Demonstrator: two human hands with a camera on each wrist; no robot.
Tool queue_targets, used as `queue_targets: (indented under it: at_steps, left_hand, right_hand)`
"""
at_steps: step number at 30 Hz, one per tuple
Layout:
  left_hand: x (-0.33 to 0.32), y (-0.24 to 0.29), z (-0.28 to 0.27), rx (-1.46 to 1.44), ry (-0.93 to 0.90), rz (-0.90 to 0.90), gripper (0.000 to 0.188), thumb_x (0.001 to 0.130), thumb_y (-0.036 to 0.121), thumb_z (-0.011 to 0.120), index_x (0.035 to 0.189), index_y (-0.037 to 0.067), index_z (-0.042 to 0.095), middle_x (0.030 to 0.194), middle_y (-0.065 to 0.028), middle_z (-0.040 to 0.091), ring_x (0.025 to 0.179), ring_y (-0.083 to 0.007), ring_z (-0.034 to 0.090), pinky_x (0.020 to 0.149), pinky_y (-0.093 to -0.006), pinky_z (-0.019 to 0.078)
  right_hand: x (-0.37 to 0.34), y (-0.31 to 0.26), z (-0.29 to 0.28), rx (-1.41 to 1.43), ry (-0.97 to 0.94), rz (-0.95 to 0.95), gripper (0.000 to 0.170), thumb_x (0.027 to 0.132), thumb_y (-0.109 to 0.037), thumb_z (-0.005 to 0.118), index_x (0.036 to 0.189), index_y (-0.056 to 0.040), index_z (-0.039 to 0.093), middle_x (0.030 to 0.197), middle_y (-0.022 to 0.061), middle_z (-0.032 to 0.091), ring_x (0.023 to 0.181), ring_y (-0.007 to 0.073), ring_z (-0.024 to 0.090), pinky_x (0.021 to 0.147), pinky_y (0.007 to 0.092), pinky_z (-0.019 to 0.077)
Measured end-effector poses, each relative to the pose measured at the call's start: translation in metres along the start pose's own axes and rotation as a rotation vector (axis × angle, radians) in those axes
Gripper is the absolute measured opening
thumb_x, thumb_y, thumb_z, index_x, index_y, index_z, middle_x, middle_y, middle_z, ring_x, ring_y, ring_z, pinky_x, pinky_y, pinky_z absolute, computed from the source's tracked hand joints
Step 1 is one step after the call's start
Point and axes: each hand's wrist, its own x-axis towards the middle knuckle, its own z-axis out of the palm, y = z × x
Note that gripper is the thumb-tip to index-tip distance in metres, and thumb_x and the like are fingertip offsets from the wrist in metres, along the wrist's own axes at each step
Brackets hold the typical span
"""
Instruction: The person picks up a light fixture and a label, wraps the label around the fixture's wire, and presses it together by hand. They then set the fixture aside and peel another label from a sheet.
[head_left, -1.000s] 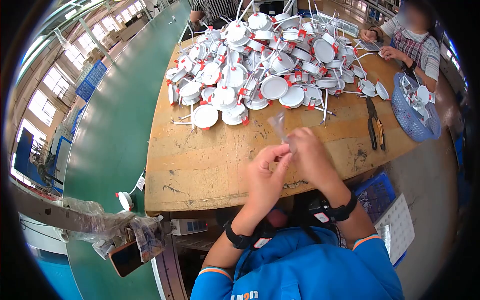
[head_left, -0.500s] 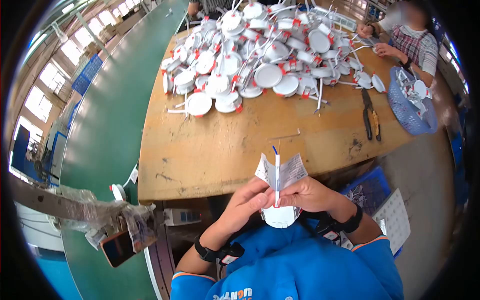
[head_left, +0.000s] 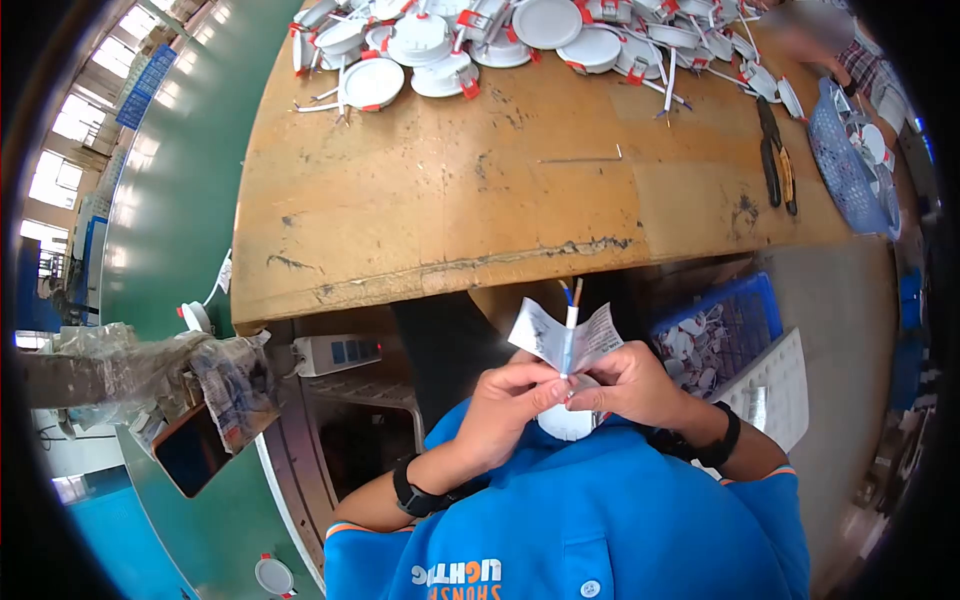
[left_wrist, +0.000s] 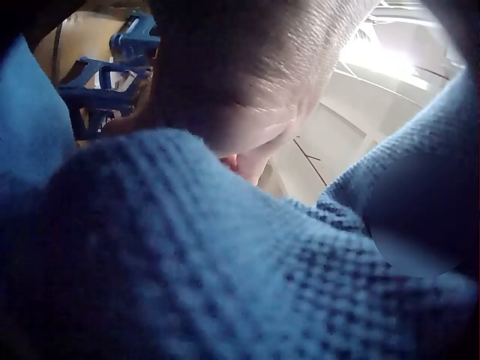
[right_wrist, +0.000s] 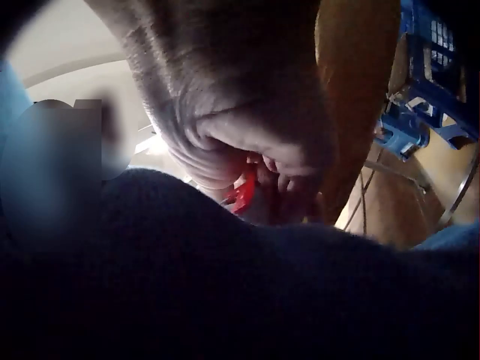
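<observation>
Together, left hand (head_left: pixel 512 402), right hand (head_left: pixel 638 387): two grips pinched closed on one labelled cable (head_left: pixel 571 318).

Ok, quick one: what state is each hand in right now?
Left hand: closed, pinching the white cable by the paper label.
Right hand: closed, pinching the same cable beside the left hand's fingertips.

At our fingers (head_left: pixel 522 377) we see a white leaflet (head_left: pixel 600 338) with dark print, a white cable (head_left: pixel 569 347) with blue and brown wires (head_left: pixel 578 291), and a white downlight (head_left: pixel 568 423). Beyond them, red-clipped white lamps (head_left: pixel 547 22) top a dark-scuffed tan worktop (head_left: pixel 440 200); below, white and orange lettering (head_left: pixel 460 574) marks our blue shirt (head_left: pixel 680 520).
</observation>
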Motion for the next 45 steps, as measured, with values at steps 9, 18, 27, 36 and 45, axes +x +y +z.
queue_targets:
  at_steps: [9, 18, 27, 36, 45]
  left_hand:
    - [0.004, -0.015, 0.013, 0.227, 0.041, 0.122, 0.011, 0.081, 0.003, 0.064, 0.091, -0.002, 0.066, 0.085, -0.0095, 0.066, 0.077, -0.0138, 0.061, 0.07, -0.0249, 0.0488]
    - [0.027, -0.035, 0.024, 0.308, 0.068, 0.138, 0.015, 0.08, 0.004, 0.066, 0.094, -0.001, 0.066, 0.081, -0.0065, 0.063, 0.073, -0.0107, 0.059, 0.063, -0.0223, 0.0459]
    - [0.029, -0.018, 0.028, 0.11, 0.086, -0.13, 0.008, 0.085, 0.005, 0.06, 0.087, 0.0, 0.065, 0.072, -0.0081, 0.064, 0.086, -0.0203, 0.064, 0.072, -0.0292, 0.0521]
    - [0.032, -0.023, 0.024, 0.196, 0.147, -0.072, 0.01, 0.084, 0.008, 0.062, 0.085, -0.001, 0.065, 0.075, -0.0106, 0.067, 0.068, -0.0125, 0.064, 0.062, -0.0217, 0.0493]
    - [0.033, -0.025, 0.019, 0.138, 0.156, -0.002, 0.01, 0.084, 0.009, 0.062, 0.086, -0.001, 0.065, 0.075, -0.0093, 0.067, 0.067, -0.0095, 0.062, 0.059, -0.0194, 0.0462]
  right_hand:
    - [-0.046, -0.02, -0.046, -0.449, 0.393, -0.126, 0.014, 0.078, -0.007, 0.064, 0.089, 0.0006, 0.065, 0.086, 0.0105, 0.065, 0.076, 0.0153, 0.062, 0.069, 0.0255, 0.0481]
    - [-0.019, -0.023, -0.053, -0.357, 0.351, -0.186, 0.019, 0.077, -0.009, 0.066, 0.094, -0.0012, 0.063, 0.098, 0.0102, 0.062, 0.091, 0.021, 0.058, 0.08, 0.0296, 0.044]
    - [-0.011, -0.024, -0.047, -0.399, 0.415, -0.238, 0.01, 0.07, -0.008, 0.073, 0.078, -0.0037, 0.067, 0.083, 0.0069, 0.064, 0.082, 0.0175, 0.059, 0.075, 0.0287, 0.0438]
    - [-0.009, -0.035, -0.032, -0.888, 0.445, -0.474, 0.013, 0.063, -0.007, 0.074, 0.07, -0.0095, 0.063, 0.075, 0.0047, 0.06, 0.081, 0.022, 0.057, 0.076, 0.0343, 0.0388]
    - [-0.005, -0.03, -0.015, -1.061, 0.402, -0.678, 0.017, 0.062, -0.006, 0.072, 0.074, -0.0077, 0.06, 0.074, 0.0042, 0.058, 0.07, 0.0223, 0.058, 0.064, 0.0348, 0.0436]
